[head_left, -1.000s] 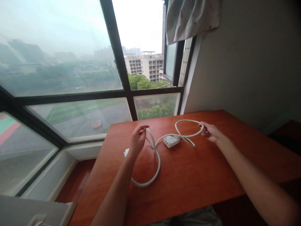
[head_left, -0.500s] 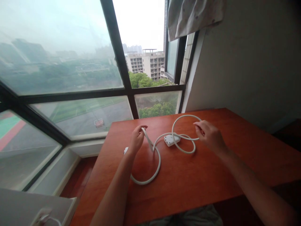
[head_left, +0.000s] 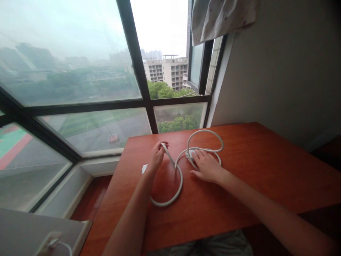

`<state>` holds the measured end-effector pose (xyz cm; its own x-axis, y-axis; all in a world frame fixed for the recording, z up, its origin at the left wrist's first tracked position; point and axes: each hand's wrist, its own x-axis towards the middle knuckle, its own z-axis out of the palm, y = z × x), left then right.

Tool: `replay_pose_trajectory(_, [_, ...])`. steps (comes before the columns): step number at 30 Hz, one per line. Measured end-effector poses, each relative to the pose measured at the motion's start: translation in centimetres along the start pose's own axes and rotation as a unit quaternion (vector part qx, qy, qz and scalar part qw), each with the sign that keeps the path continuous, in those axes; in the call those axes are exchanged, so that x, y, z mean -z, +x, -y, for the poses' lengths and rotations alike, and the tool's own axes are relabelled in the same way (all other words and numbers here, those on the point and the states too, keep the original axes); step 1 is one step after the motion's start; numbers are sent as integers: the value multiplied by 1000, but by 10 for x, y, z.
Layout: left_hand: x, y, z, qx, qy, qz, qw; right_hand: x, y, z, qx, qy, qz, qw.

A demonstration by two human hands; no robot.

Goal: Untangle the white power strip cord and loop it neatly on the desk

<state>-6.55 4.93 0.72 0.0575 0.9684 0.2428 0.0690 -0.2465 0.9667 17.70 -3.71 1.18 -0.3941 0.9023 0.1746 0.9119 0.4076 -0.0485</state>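
A thick white cable point(head_left: 182, 183) lies in loops on the reddish-brown table point(head_left: 186, 220). My left hand point(head_left: 157, 156) is closed around part of it, lifting a bend off the surface. A small white end piece point(head_left: 144, 168) of it shows beside my left wrist. Over a white block point(head_left: 191, 154), at the right-hand loops, rests my right hand point(head_left: 207, 165) with its fingers stretched out and the thumb apart. The hand hides most of this block, so whether the fingers press on it or only touch it I cannot tell.
Large windows with dark frames point(head_left: 106, 107) stand beyond the table's far and left edges. A grey wall point(head_left: 279, 71) rises at the right, and a curtain point(head_left: 223, 19) hangs above. At the lower left a white plug point(head_left: 53, 243) with a cord sits in a wall socket.
My right hand has moved left and down from the right-hand loop onto the white block, its fingers now spread. That loop has shifted left. My left hand still holds the cable.
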Motion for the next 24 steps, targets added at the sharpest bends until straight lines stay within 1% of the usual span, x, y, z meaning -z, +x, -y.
replay_pose_trajectory(5, [-1,1,3,-7,13,4,1000,1,24,6,-25,-60,26,998])
replay_pose_trajectory(8, [-1,1,4,-6,13,6,1000,5,38,4,-30,-99,43,994])
replay_pose_trajectory(10, [-1,0,3,-5,12,7,1000,10,46,0,-29,-103,55,993])
replay_pose_trajectory(12, [-1,0,2,-3,13,7,1000,15,52,-6,-31,-67,77,994])
replay_pose_trajectory(14, [-1,-1,1,-2,17,8,1000,20,56,-15,-50,6,98,994])
replay_pose_trajectory(16, [-1,-1,0,-4,18,9,1000,26,59,-25,-79,118,103,984])
replay_pose_trajectory(17, [-1,-2,-1,-4,17,10,1000,30,60,-30,-93,194,99,972])
replay_pose_trajectory(18, [-2,-2,-2,-5,16,10,1000,33,61,-36,-103,289,96,947])
replay_pose_trajectory(19, [-2,-2,-3,-6,15,10,1000,36,62,-41,-111,397,101,906])
replay_pose_trajectory(20, [-2,-2,-3,-6,14,9,1000,39,63,-46,-117,505,112,848])
replay_pose_trajectory(22, [-3,-3,-5,-6,16,7,1000,43,63,-55,-126,675,132,715])
replay_pose_trajectory(23, [-3,-3,-5,-6,16,6,1000,43,63,-59,-132,729,135,658])
replay_pose_trajectory(24, [-3,-3,-5,-6,17,5,1000,42,63,-63,-139,765,131,616])
